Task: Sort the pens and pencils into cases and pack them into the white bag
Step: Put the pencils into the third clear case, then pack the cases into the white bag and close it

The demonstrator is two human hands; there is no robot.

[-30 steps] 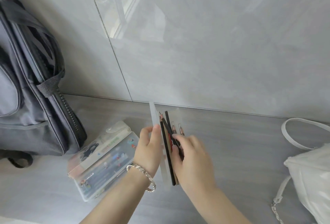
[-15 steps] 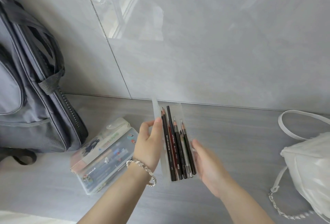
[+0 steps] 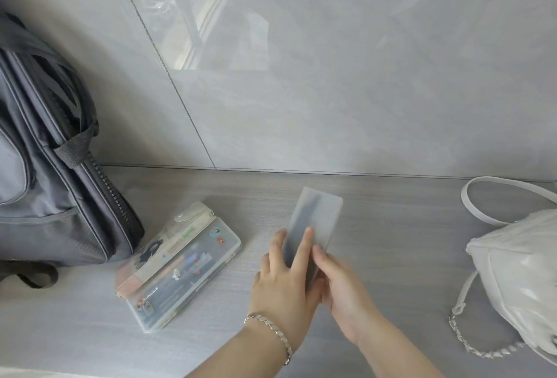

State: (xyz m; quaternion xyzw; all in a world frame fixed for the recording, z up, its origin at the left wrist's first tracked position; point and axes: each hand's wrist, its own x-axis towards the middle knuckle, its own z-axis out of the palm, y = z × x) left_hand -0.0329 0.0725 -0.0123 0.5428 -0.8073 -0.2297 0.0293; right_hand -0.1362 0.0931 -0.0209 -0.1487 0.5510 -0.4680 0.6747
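A frosted translucent pencil case (image 3: pixel 319 218) lies closed on the grey floor in the middle, dark pencils showing dimly through its lid. My left hand (image 3: pixel 284 281) lies on its near end with straight fingers pressing the lid. My right hand (image 3: pixel 340 287) holds the case's near right edge, fingers along its side. A second clear case (image 3: pixel 180 266) with stickers and coloured pens inside lies to the left. The white bag (image 3: pixel 518 275) sits at the right edge.
A grey backpack (image 3: pixel 51 172) leans against the tiled wall at the left, beside the clear case. The white bag's strap (image 3: pixel 494 196) loops on the floor and its chain (image 3: pixel 479 347) trails at the near right.
The frosted case's lid was open with the pencils exposed; now it is closed. My left hand moved from the lid's edge onto its top, and my right hand came in to the case's side.
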